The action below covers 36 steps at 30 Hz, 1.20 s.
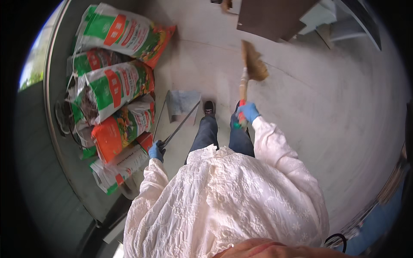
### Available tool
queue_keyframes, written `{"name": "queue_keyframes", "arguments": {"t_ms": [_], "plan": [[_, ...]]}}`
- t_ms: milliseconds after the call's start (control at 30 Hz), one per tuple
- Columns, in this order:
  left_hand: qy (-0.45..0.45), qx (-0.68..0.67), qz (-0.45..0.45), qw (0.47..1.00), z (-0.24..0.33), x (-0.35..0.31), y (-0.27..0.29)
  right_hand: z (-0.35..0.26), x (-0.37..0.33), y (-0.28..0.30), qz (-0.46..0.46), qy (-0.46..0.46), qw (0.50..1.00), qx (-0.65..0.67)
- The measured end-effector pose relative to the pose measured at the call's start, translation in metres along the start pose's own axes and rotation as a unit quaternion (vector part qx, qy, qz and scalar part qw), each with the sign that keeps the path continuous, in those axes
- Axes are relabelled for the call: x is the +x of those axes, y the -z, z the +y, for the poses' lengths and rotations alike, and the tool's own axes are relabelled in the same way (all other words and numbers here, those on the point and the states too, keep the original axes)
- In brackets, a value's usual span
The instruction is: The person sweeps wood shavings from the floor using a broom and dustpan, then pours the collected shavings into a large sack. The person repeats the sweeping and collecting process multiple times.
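In a blue glove, my left hand (156,151) is closed round the dark handle of a long-handled dustpan. The grey pan of that dustpan (183,103) is at floor level, just left of my left shoe. My right hand (248,112), also gloved in blue, grips a short straw broom (255,64) by its handle, where red and green wrapping shows. The broom's bristles point away from me and to the right, ahead of my right foot; I cannot tell whether they touch the floor.
Several green, white and orange printed sacks (124,81) lie piled along the left wall. A brown panel (273,17) stands at the far right beside pale boards. Grey concrete floor (309,107) stretches to my right. Flat stacked material (393,180) lines the right edge.
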<state>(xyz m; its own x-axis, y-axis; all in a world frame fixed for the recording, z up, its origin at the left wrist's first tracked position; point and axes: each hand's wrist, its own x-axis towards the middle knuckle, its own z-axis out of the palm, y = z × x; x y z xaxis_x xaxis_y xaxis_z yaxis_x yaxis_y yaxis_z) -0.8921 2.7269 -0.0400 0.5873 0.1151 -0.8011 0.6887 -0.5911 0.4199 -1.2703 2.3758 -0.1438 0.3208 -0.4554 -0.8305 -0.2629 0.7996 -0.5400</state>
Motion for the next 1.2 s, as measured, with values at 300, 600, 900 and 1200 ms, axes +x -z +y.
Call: {"name": "queue_keyframes", "arguments": {"t_ms": [300, 600, 900, 1200], "plan": [[0.077, -0.079, 0.087, 0.990, -0.039, 0.051, 0.070, -0.075, -0.062, -0.115, -0.044, -0.028, 0.995, -0.083], [0.174, -0.158, 0.095, 0.967, -0.088, 0.085, 0.161, -0.162, 0.136, -0.252, 0.040, 0.110, 0.924, -0.365], [0.188, -0.220, 0.072, 0.955, -0.111, 0.088, 0.180, -0.073, 0.134, -0.344, -0.082, 0.077, 0.819, -0.563], [0.175, -0.247, 0.046, 0.952, -0.138, 0.086, 0.176, -0.008, -0.011, -0.342, -0.250, -0.018, 0.747, -0.615]]}}
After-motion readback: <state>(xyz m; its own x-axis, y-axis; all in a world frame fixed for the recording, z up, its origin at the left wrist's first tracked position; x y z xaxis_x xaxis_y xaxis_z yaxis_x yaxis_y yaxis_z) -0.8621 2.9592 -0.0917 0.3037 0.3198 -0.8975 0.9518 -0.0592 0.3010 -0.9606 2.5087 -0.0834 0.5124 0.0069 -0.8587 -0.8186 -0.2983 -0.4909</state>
